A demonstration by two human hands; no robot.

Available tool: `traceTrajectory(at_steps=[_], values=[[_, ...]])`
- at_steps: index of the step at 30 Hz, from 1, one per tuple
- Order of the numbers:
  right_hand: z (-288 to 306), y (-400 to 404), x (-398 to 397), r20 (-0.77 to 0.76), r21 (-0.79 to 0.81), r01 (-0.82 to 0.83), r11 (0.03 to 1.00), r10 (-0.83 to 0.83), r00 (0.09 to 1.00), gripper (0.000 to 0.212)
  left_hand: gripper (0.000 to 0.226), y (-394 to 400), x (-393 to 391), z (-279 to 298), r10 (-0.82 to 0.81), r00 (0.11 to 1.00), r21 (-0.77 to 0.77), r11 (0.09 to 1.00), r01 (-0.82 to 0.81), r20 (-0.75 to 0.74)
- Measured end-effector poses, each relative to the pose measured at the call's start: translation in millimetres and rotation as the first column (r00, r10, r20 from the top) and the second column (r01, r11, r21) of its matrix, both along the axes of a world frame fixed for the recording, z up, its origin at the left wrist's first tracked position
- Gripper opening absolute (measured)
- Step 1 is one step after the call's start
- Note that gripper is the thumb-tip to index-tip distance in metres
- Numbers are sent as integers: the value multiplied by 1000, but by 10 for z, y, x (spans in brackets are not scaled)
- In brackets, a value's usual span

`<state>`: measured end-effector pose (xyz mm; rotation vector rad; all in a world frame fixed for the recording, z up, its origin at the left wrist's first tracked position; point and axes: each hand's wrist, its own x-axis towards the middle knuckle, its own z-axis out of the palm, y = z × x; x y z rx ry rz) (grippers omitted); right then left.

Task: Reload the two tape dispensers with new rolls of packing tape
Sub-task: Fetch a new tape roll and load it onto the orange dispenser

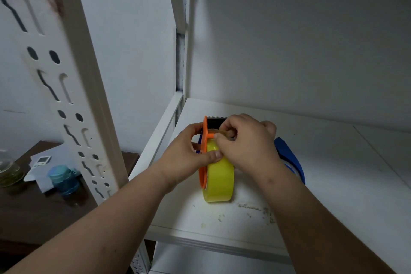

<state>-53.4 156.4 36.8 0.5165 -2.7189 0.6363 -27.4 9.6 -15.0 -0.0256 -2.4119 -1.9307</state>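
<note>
An orange tape dispenser [204, 131] stands on the white shelf [322, 184] with a yellow roll of packing tape [219, 181] mounted in it. Its black toothed blade [216, 119] points away from me. My left hand [186, 151] grips the orange frame from the left, thumb lying on the roll. My right hand [246, 142] pinches the loose end of the tape near the dispenser's top. A blue tape dispenser [291, 158] lies on the shelf just right of my right wrist, partly hidden by it.
A white slotted upright post [73, 100] rises at the left front of the shelf. Beyond it a dark table [33, 207] holds a blue lidded bottle [63, 179], a white remote [39, 163] and a glass jar [9, 173]. Crumbs dot the shelf's front.
</note>
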Motion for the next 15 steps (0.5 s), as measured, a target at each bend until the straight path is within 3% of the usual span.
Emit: traceTrajectory(at_steps=[7, 15], values=[[125, 12, -98, -1, 151, -111, 982, 112, 994, 14, 79, 72, 12, 14, -65, 996, 22, 998, 64, 57], [19, -11, -103, -114, 218, -70, 974, 97, 989, 11, 95, 63, -86, -31, 97, 995, -129, 987, -92, 31]])
